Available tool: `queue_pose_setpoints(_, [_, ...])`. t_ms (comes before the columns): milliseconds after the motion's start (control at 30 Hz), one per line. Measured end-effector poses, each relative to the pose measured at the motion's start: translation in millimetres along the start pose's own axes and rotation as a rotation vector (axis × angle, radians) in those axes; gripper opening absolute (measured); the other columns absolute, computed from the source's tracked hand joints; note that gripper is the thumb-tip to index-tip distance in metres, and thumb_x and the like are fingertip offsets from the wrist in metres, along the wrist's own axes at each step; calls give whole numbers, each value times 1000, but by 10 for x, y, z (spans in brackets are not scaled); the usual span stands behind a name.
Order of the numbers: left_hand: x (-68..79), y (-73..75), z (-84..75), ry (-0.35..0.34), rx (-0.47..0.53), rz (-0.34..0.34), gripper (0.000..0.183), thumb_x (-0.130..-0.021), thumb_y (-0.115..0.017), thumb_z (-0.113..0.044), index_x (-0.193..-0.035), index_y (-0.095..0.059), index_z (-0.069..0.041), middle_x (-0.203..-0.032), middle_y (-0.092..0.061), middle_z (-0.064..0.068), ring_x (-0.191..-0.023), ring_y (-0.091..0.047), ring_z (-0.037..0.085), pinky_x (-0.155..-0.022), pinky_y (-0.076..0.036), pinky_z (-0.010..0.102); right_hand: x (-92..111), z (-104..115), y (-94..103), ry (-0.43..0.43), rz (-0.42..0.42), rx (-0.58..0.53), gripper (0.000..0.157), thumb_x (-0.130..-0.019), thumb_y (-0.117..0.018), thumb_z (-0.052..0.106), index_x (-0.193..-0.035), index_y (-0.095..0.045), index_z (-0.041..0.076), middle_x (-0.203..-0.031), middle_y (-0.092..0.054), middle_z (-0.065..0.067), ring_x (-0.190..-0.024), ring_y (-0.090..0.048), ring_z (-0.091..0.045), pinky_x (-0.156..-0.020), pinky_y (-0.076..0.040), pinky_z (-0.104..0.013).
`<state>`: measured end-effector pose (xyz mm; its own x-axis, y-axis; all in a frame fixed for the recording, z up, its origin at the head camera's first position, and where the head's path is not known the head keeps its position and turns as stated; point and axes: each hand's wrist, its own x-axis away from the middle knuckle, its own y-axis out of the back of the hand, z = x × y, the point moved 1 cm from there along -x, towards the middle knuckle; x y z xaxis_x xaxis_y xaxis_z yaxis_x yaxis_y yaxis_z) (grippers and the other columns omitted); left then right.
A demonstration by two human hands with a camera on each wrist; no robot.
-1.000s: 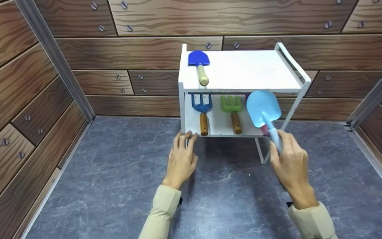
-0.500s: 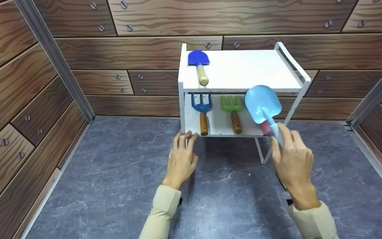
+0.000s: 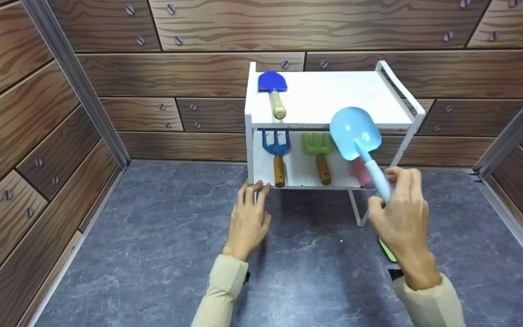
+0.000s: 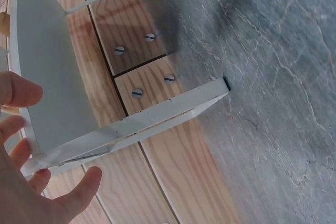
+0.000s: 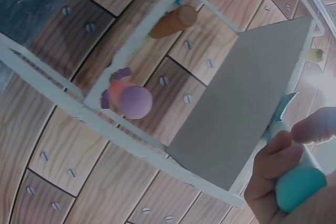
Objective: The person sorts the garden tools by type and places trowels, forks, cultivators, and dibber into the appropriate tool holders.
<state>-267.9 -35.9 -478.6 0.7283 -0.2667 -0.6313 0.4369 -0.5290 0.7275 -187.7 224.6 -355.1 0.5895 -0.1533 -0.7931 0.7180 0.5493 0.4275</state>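
My right hand (image 3: 400, 218) grips the pale handle of a light blue hand trowel (image 3: 356, 131). Its blade is up, overlapping the front edge of the cart's top shelf in the head view. The handle's rounded teal end (image 5: 300, 188) shows in the right wrist view. My left hand (image 3: 247, 220) touches the front left corner of the lower shelf (image 3: 298, 175), fingers extended. On that shelf lie a blue hand fork (image 3: 278, 168), a green hand fork (image 3: 317, 144) and a pink-handled tool (image 3: 364, 175), its head mostly hidden behind the trowel. A dark blue shovel (image 3: 272, 81) lies on the top shelf.
The white two-tier cart (image 3: 334, 97) stands on a grey marbled floor (image 3: 175, 240) against wood-patterned walls (image 3: 198, 27). Its raised side rail (image 3: 400, 84) is on the right. Something with a green edge (image 3: 387, 250) shows beside my right wrist.
The light blue trowel has risen and moved slightly left, in front of the top shelf's edge. My right fingers have shifted on its handle. My left hand stays at the corner.
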Motion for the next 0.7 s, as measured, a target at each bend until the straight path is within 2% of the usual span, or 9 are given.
queue_pose_setpoints(233, [-1, -4, 2, -9, -8, -20, 60, -81, -68, -2, -139, -55, -9, -138, -48, 14, -137, -39, 42, -102, -50, 52, -79, 76, -13, 71, -94, -80, 46, -65, -55, -16, -111, -57, -12, -99, -55, -27, -72, -53, -38, -60, -43, -47])
queue_pose_setpoints(367, [0, -8, 5, -9, -10, -21, 60, -81, -66, -1, -139, -55, -9, -138, -49, 14, -136, -40, 42, -98, -52, 52, -121, 114, -30, 78, -142, -114, 43, -66, -58, -15, -108, -59, -12, -98, -58, -26, -80, -56, -39, -67, -44, -44])
queue_pose_setpoints(500, [-1, -5, 4, -5, -7, -17, 61, -80, -66, -1, -139, -55, -9, -138, -49, 14, -136, -39, 42, -98, -52, 53, -175, 161, -34, 93, -180, -117, 38, -68, -60, -16, -106, -59, -12, -97, -60, -27, -78, -57, -37, -67, -44, -37])
queue_pose_setpoints(700, [-3, -13, -3, -7, -3, -18, 62, -80, -69, -1, -139, -54, -9, -138, -48, 14, -137, -39, 42, -97, -53, 53, -256, 227, -43, 102, -254, -136, 34, -75, -66, -16, -108, -62, -11, -97, -66, -25, -69, -53, -30, -62, -37, -23])
